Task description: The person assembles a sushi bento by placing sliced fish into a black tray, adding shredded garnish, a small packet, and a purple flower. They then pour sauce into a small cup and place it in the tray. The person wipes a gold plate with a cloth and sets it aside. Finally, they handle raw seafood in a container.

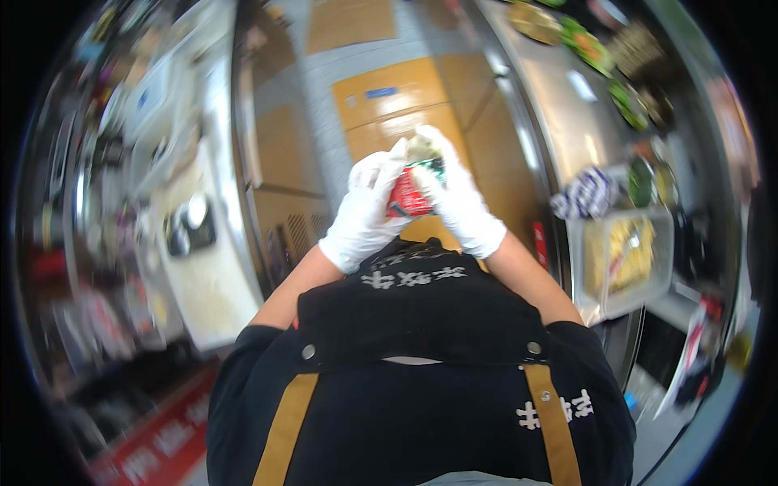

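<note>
In front of my chest I hold a small red-and-green packet (408,194) between both white-gloved hands. My left hand (364,204) is closed on its left side, with the fingers wrapped around it. On the other side my right hand (465,197) grips the packet, its thumb lying across the front and its fingers near the upper edge. Part of the packet is hidden behind the gloves, and motion blur hides whether it is torn open.
To the left runs a counter with a white cutting board (207,304), a black tray (189,230) and clear containers. On the right steel counter stand a tub of yellow food (620,255), a striped cloth (585,194) and green plates (585,47). Brown cardboard (389,93) covers the floor ahead.
</note>
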Demonstrator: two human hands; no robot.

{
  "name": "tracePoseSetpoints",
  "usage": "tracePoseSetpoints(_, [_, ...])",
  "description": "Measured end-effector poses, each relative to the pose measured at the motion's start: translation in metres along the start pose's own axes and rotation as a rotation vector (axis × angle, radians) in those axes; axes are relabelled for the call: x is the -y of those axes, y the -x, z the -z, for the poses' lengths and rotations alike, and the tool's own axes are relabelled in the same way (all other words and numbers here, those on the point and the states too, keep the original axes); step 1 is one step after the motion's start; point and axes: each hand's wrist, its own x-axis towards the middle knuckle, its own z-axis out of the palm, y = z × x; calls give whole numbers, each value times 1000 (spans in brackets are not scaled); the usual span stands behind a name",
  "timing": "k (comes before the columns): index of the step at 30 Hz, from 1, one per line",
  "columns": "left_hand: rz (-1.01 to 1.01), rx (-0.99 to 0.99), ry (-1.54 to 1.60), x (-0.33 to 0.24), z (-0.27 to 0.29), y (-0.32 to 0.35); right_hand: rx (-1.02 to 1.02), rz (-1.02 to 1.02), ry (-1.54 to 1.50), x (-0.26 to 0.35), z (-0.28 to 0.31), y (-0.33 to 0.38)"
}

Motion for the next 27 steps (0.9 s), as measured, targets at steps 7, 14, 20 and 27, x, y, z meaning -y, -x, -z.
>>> tracePoseSetpoints(7, [333,404,891,3,-25,-38,-83,-193,-219,-3,87,87])
tracePoseSetpoints(14, [836,534,909,69,-108,-27,-1682,335,-417,4,214,369])
tracePoseSetpoints(20, [1044,713,674,106,-165,21,-1766,-880,-247,-236,205,550])
tracePoseSetpoints(27, [1024,943,-127,175,-131,124,-1578,-916,-371,-431,264,560])
